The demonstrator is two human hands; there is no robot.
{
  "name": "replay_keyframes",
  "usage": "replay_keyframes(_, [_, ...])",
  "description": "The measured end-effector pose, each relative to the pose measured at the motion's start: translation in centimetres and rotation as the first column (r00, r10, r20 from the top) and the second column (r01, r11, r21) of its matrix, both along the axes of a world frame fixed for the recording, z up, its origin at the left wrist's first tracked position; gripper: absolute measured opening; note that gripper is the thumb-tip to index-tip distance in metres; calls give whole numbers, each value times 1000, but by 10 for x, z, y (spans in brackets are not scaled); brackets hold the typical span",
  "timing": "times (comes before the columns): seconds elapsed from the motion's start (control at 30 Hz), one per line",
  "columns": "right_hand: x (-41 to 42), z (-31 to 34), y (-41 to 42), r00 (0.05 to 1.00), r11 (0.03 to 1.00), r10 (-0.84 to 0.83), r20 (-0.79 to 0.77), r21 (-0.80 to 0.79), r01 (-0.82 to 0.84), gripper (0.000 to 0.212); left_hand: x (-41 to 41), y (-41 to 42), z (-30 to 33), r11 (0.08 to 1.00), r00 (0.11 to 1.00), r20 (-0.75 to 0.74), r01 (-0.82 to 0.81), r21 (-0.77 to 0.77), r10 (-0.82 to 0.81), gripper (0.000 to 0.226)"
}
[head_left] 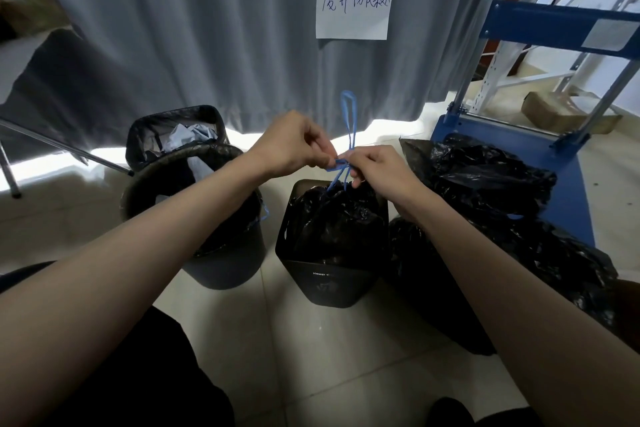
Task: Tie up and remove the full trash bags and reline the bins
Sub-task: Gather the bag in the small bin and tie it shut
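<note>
I hold both arms out over the square black bin (329,274) at the centre of the frame. My left hand (291,146) has its fingers curled and pinches the blue drawstring (348,128) just above the bin; my right hand (377,172) meets it there, fingers also curled round the same cord, so the two hands nearly touch at the crossing of the strands. From that crossing a long blue loop stands upright toward the middle of the frame, and two strands run down into the gathered neck of the black trash bag (332,218), which sits inside the square bin with its top drawn together.

Left of centre stands a round grey bin (225,263) lined with a black bag, its mouth wide, and pale paper shows inside. Behind it, toward the upper left, a second black-lined bin (176,135) holds crumpled light paper.

At the right of the frame a heap of black bags (491,184) lies on the tiled floor (311,357), beside the base of a blue metal cart (561,163). A grey curtain (207,28) fills the top of the frame, and a white paper sign (355,5) with blue handwriting hangs on it, upper centre.
</note>
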State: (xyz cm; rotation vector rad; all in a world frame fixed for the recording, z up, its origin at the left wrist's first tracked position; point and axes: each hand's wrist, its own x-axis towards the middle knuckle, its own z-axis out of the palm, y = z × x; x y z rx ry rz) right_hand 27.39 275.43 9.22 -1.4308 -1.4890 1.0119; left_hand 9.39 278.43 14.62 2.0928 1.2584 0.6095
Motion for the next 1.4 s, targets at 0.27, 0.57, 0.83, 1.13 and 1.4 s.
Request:
replay_keyframes(0.27, [16,-9,-3,962,999,-41,-272,-7,40,12,-10,4,5,998,988,-149,-55,-35,50,9])
replay_keyframes(0.57, [13,-8,1,965,997,-59,-254,25,67,11,13,-9,-17,997,998,-55,-25,-75,21,36])
replay_keyframes(0.83, [11,-6,0,955,994,-102,-280,15,110,13,25,-11,-28,986,989,82,-112,-127,123,22])
replay_keyframes(1.13, [10,-10,1,964,991,-118,-238,38,131,10,29,-15,-34,965,968,131,-191,-179,215,24])
replay_keyframes(1.4, [8,-13,4,965,981,-185,-184,25,193,13,42,-19,-38,954,966,5,-257,155,259,25])
